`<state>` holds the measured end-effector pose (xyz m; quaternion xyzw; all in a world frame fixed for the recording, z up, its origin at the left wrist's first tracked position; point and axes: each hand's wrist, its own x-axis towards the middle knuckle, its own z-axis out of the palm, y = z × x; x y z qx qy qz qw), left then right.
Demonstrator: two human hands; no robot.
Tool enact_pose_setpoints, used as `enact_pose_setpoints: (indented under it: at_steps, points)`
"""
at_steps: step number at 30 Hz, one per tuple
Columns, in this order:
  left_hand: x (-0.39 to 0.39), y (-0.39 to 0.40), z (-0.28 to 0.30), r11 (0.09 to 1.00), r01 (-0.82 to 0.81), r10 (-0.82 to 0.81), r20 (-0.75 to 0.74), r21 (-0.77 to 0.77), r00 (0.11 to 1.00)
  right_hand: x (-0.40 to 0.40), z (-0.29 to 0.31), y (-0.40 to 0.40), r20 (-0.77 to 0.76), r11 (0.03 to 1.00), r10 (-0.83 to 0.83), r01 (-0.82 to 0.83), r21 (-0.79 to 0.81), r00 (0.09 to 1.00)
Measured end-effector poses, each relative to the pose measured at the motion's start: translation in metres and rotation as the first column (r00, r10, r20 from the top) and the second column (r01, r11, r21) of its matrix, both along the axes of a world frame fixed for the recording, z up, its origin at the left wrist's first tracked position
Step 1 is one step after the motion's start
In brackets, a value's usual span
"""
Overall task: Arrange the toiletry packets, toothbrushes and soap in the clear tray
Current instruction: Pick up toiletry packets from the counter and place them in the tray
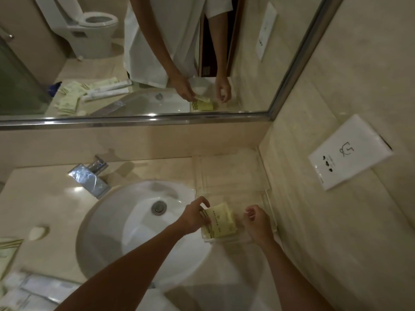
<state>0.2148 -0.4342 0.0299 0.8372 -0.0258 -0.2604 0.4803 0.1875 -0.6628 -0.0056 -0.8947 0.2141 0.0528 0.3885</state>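
The clear tray [226,173] lies on the counter to the right of the basin, against the side wall. Pale yellow toiletry packets [221,222] are stacked in its near end. My left hand [194,217] pinches the left edge of the top packet. Just right of the stack, my right hand [257,223] hovers with curled fingers and nothing in it. A round white soap [37,232] sits on the counter left of the basin. More yellow packets [7,250] and wrapped white toothbrushes [42,288] lie at the lower left.
A white basin [137,232] with a chrome tap [92,176] fills the middle of the counter. The mirror [134,59] runs along the back wall. A white socket plate [349,151] is on the right wall.
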Motion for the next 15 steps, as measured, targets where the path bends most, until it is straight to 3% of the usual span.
enact_pose_setpoints:
  at_steps: [6, 15]
  points:
    - [0.001, -0.016, -0.011, 0.978, 0.165, -0.174, 0.064, 0.128, 0.983, 0.003, 0.0, -0.011, -0.033, 1.0, -0.014, 0.014, 0.004, 0.999]
    - [0.001, -0.019, -0.021, 0.901, 0.225, -0.3, 0.158, 0.371, 0.941, 0.0, -0.003, -0.009, -0.101, 0.999, -0.004, 0.007, 0.033, 0.995]
